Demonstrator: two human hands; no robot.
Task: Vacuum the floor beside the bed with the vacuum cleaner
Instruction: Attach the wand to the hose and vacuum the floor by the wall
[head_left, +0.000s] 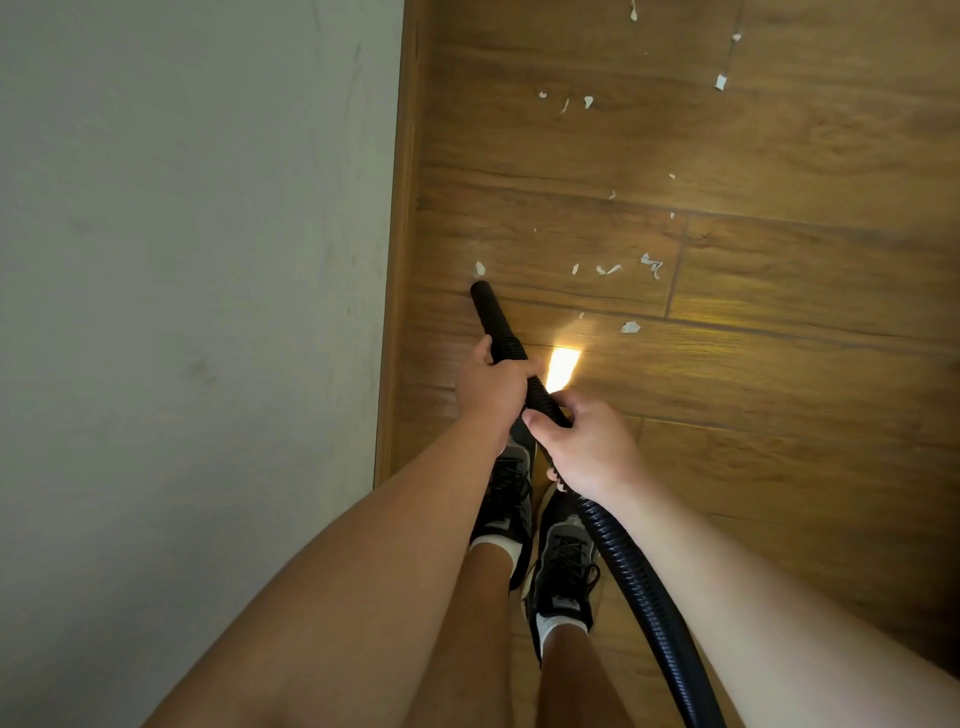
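Note:
A black ribbed vacuum hose (631, 577) runs up from the lower right to a smooth black nozzle (487, 312) whose tip meets the wooden floor (779, 364). My left hand (491, 387) grips the hose just behind the nozzle. My right hand (584, 449) grips the hose a little lower. A white paper scrap (479, 268) lies just beyond the nozzle tip. Several more white scraps (652, 264) are scattered over the boards ahead and to the right. The vacuum's body is out of view.
A pale wall or bed side (182, 312) fills the left, edged by a wooden strip (400, 260). My two feet in dark laced shoes (563, 566) stand below the hands. A bright patch of light (563, 366) falls on the floor by the hose.

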